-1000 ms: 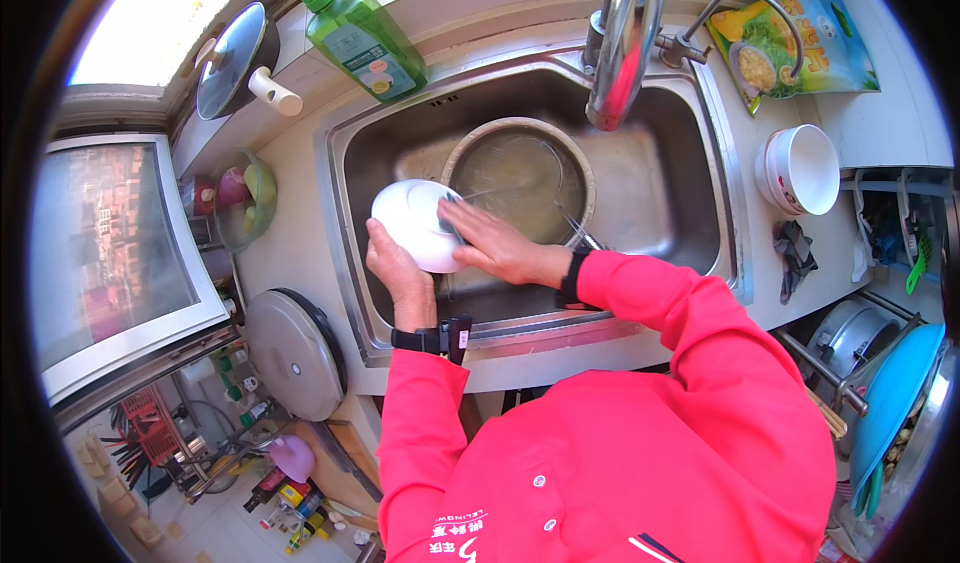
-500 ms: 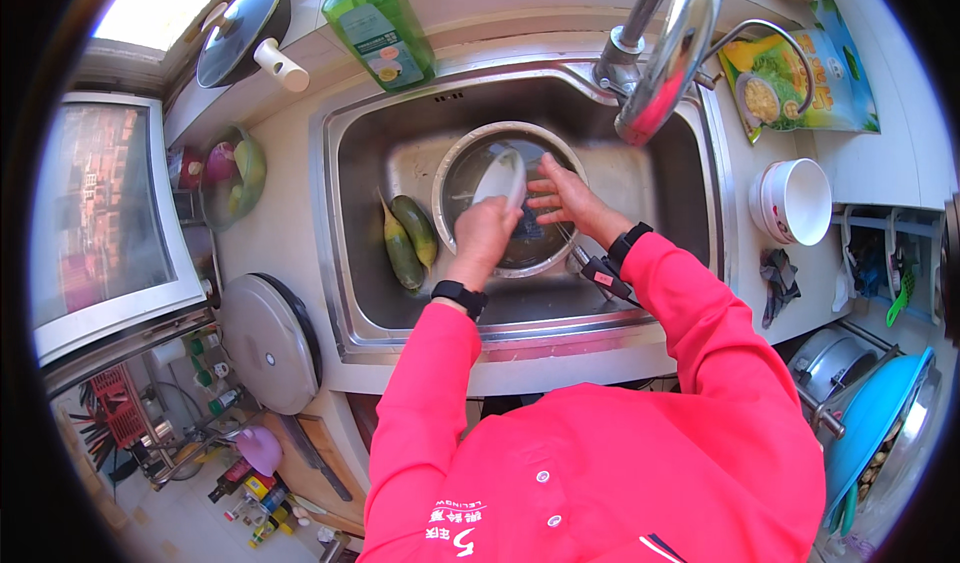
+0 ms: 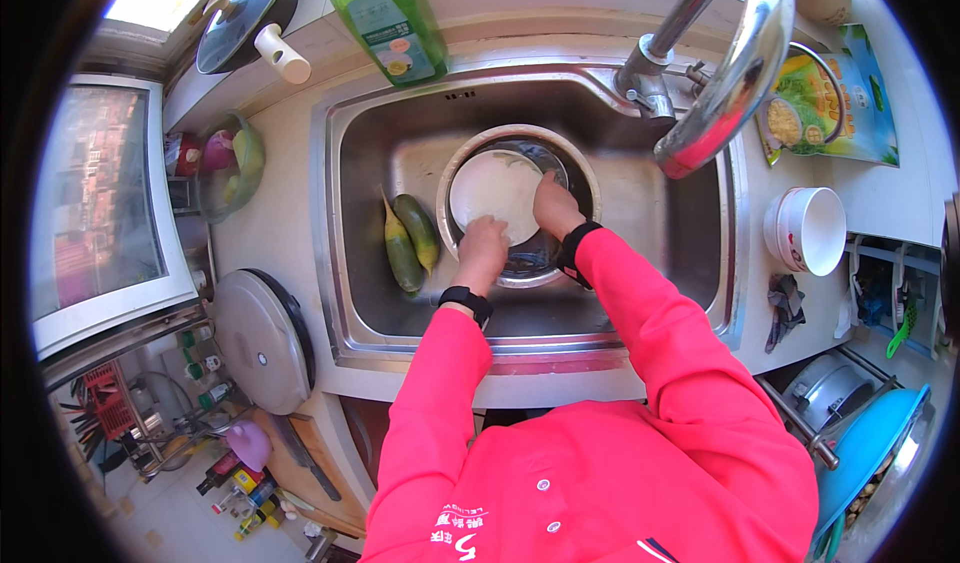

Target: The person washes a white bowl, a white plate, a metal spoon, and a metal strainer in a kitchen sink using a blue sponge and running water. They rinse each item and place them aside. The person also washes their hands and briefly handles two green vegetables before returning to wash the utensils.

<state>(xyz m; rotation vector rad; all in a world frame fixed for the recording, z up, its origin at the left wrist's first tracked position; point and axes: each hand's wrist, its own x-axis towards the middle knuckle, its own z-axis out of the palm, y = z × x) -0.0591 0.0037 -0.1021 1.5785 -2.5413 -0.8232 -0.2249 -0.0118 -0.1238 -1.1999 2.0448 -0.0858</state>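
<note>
A round white plate [image 3: 492, 188] lies face up, slightly tilted, inside a metal basin [image 3: 447, 178] of water in the sink. My left hand [image 3: 483, 248] holds its near left rim, fingers bent over the edge. On the plate's right side, my right hand [image 3: 556, 206] is closed at the rim; part of its fingers is hidden. Dark water shows around the plate, and I cannot make out what lies beneath it. Left of the basin, two green radishes [image 3: 408, 238] rest on the sink floor.
The steel sink [image 3: 530, 345] surrounds the basin, with a curved faucet [image 3: 725, 113] at back right. A green soap bottle [image 3: 392, 28] stands behind it. Stacked white bowls [image 3: 808, 231], a grey cloth [image 3: 785, 311] and a colourful food bag [image 3: 835, 98] are right; a round grey lid [image 3: 258, 341] is left.
The plate has gone from steeply tilted to nearly flat in the basin. My right hand, open and apart before, has moved down and left onto the plate's edge. The view has shifted slightly.
</note>
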